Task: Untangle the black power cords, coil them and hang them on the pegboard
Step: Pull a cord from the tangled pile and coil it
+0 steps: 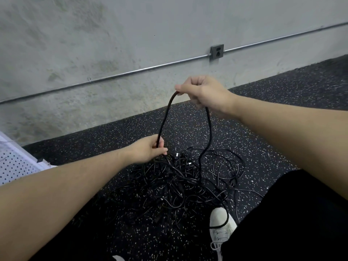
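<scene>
Both forearms near; right hand (202, 93) and left hand (148, 150) pinch one cord (164, 117); tangle (180, 181) at 6 o'clock prob. all unsorted; pegboard (15, 164) at 9.

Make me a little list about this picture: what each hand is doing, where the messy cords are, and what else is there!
left hand: grips the lifted cord low, just above the pile
right hand: pinches the same cord higher up
lifted cord: black, arched between both hands
cord pile: tangled on the speckled floor
pegboard: white, at the left edge, no cords seen on it
wall outlet: on the grey wall
shoe: white, a cord lies across it
</scene>
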